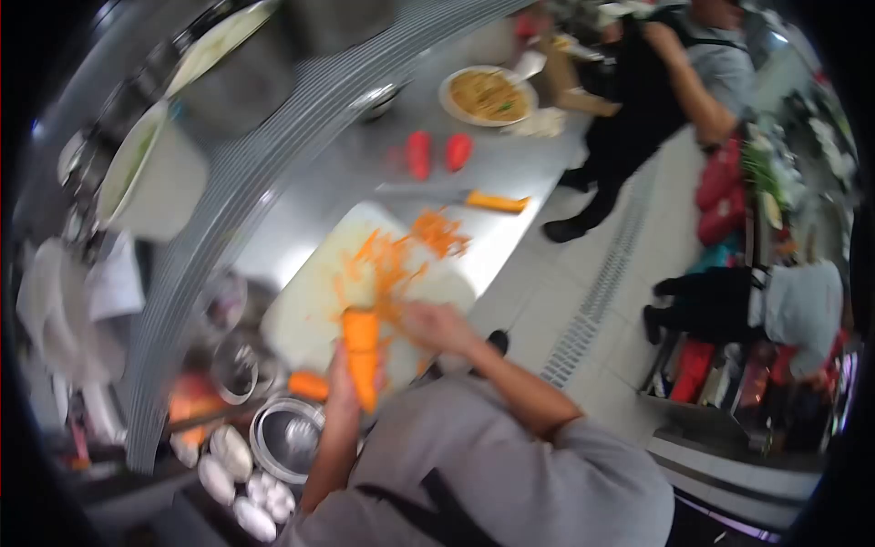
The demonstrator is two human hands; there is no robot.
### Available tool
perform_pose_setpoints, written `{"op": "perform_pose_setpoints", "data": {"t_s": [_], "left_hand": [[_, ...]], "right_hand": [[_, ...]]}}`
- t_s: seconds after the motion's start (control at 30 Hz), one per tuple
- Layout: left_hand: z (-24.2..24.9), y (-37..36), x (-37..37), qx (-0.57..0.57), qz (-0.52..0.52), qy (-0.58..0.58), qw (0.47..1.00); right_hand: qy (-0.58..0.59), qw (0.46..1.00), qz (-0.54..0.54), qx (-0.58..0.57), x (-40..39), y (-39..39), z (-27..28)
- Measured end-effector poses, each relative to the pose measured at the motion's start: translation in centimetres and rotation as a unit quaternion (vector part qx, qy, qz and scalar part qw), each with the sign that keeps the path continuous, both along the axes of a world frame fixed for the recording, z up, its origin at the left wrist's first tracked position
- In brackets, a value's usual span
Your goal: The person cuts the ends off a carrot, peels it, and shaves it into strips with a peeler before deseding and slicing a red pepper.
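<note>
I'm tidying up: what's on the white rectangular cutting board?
Loose orange shreds lie on the board. Whatever the right hand and the long, tapered orange carrot cover cannot be seen.

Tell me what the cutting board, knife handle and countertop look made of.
Cutting board: probably plastic, matte off-white, no visible grain. Knife handle: likely plastic, evenly yellow-orange; blur hides its finish. Countertop: apparently stainless steel, grey with bright reflections.

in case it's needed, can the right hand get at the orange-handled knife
Probably yes: nothing stands between the right hand and the orange-handled knife, though blur hides whether that hand is empty.
</note>
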State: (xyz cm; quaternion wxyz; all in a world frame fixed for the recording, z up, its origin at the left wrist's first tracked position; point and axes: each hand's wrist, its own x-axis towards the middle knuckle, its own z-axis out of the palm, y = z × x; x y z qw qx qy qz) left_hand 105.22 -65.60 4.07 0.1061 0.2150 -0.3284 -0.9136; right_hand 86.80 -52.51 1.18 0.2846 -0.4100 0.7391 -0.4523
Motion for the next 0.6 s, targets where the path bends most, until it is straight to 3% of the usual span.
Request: {"op": "perform_pose_setpoints", "data": {"t_s": [0.03, 0.1, 0.23, 0.3, 0.43, 0.5, 0.6], "left_hand": [[0.3, 0.4, -0.3, -0.025, 0.015, 0.038, 0.999], [3.1, 0.3, -1.5, -0.174, 0.008, -0.012, 0.985], [3.7, 0.6, -2.0, -0.155, 0.042, -0.024, 0.987], [4.0, 0.7, -2.2, -0.08, 0.052, -0.035, 0.995], [3.8, 0.8, -1.5, -0.061, 0.01, 0.003, 0.998], [3.8, 0.5, -1.2, -0.071, -0.008, 0.024, 0.997], [3.5, 0.6, -1.5, -0.057, -0.006, -0.014, 0.998]], "right_hand": [[-0.053, 0.998, -0.024, 0.004, -0.5, 0.4, -0.2], [-0.018, 0.997, -0.055, -0.049, 0.1, 0.6, 3.2], [-0.032, 0.993, -0.063, -0.091, 1.6, 0.5, 10.2], [0.087, 0.974, -0.037, -0.205, 2.3, 0.6, 11.3], [0.127, 0.977, -0.003, -0.169, 2.0, 0.6, 5.7], [0.008, 0.996, -0.064, -0.054, 0.2, 0.5, 4.0], [0.051, 0.989, -0.042, -0.129, 2.5, 1.4, 9.7]]}}
